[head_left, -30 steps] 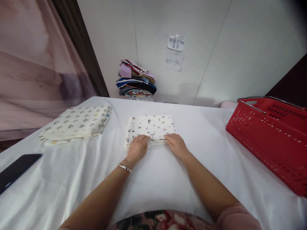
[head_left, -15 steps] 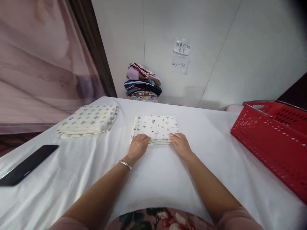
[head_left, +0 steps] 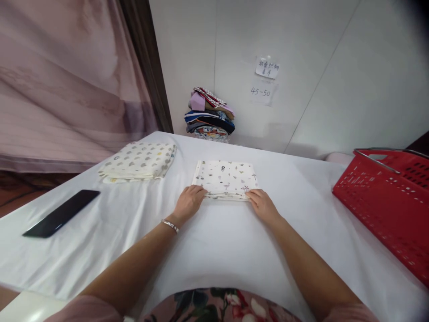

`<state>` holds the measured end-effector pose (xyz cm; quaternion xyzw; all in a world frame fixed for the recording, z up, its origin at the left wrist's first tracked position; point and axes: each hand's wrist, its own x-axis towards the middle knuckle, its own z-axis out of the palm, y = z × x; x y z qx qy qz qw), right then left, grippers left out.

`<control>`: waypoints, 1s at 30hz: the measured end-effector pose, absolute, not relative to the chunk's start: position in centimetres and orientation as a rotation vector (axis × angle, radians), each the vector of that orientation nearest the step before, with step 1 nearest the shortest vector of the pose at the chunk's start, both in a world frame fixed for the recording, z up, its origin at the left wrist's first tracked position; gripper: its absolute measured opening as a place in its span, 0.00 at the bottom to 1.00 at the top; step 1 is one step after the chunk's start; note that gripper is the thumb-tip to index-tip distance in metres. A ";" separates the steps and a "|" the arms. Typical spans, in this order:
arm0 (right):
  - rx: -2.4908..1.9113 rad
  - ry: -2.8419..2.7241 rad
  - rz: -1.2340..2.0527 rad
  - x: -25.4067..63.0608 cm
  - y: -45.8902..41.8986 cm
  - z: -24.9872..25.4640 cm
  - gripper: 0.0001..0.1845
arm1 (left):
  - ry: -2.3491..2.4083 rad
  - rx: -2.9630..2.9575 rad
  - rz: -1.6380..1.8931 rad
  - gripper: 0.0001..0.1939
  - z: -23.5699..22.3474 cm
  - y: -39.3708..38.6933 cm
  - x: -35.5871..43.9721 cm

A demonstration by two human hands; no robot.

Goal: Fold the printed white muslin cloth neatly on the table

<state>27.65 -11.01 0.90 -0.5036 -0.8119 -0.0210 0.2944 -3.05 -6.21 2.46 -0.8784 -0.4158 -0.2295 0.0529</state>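
A folded white cloth (head_left: 228, 176) with small printed figures lies flat on the white-covered table (head_left: 221, 250) in front of me. At its near left corner, my left hand (head_left: 190, 201) pinches the layered edge between thumb and fingers; a silver bracelet circles that wrist. My right hand (head_left: 263, 205) grips the near right corner in the same way. Several layers show along the near fold between the two hands. Farther left rests a second folded cloth (head_left: 142, 161), cream with grey mushroom-like prints, touched by neither hand.
A black flat phone-like slab (head_left: 62, 214) lies at the left. On the right stands a red perforated basket (head_left: 382, 210) with metal handles. Behind the table's far edge rises a pile of folded fabrics (head_left: 210, 114) by the wall, below two paper signs (head_left: 264, 80).
The view has swung left, so everything sits farther right in it. My left hand has slid outward along the near edge to the cloth's left corner. My right hand keeps its corner.
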 end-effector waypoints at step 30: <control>-1.358 -2.288 0.070 18.1 -6.8 2.8 0.07 | -1.737 -2.903 -0.749 0.07 4.5 -4.4 -3.6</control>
